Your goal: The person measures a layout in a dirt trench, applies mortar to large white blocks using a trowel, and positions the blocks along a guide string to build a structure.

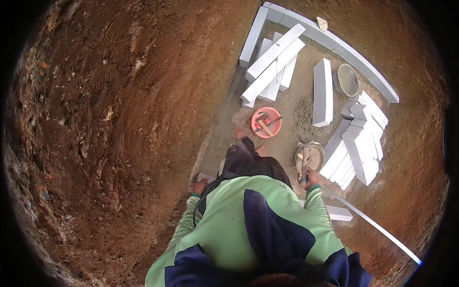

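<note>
Low on the left, my left hand (pixel 199 185) is at the end of a pale block (pixel 206 177), beside the dirt bank. Its fingers are too small to show whether they grip the block or only rest on it. My right hand (pixel 312 178) is closed around what looks like a mortar-smeared trowel (pixel 301 173), at the near side of a bucket of wet mortar (pixel 313 157). Ahead of my bare feet stands a pink basin (pixel 262 130), with a wooden-handled tool (pixel 264 127) and other small items inside.
White blocks lie in a far-left pile (pixel 275 64) and a right-hand stack (pixel 358 138); one long block (pixel 323 93) is between them. A block wall (pixel 330 40) edges the far side, near a second bucket (pixel 347 80). A white strip (pixel 377 227) crosses the lower right. A dirt bank (pixel 110 134) fills the left.
</note>
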The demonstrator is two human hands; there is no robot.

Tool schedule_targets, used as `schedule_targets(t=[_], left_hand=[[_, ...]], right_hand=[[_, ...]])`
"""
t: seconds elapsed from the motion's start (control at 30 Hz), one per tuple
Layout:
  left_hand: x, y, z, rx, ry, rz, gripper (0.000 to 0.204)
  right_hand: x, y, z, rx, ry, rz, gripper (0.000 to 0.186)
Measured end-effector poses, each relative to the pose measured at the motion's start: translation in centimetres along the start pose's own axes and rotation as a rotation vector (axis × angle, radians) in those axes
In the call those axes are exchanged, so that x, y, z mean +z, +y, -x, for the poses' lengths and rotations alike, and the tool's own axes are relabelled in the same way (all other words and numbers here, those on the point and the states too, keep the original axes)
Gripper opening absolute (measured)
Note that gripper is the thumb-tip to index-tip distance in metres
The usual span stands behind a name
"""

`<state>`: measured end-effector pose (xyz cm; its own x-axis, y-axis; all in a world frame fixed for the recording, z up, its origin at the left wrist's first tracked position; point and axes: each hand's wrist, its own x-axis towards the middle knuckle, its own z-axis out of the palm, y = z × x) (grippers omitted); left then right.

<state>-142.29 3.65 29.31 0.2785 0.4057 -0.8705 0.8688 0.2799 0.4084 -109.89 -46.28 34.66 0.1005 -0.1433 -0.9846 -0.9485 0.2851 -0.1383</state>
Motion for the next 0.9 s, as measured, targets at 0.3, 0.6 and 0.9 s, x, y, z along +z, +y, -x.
schedule_targets(t=[0.3, 0.6, 0.9], left_hand=[[-1.1, 2.4, 0.4, 0.006, 0.139, 0.128, 0.033], [3.6, -4.4, 2.0, -0.007, 0.084, 0.128, 0.043], [9.3, -12.5, 3.2, -0.005, 0.152, 0.114, 0.065]], right_hand=[[-3.2, 5.5, -2.2, -0.013, -0.054, 0.184, 0.026], [-12.3, 9.2, -1.6, -0.115, 0.165, 0.574, 0.029], [-15.8, 4.1, -1.1, -0.231, 0.127, 0.722, 0.03]])
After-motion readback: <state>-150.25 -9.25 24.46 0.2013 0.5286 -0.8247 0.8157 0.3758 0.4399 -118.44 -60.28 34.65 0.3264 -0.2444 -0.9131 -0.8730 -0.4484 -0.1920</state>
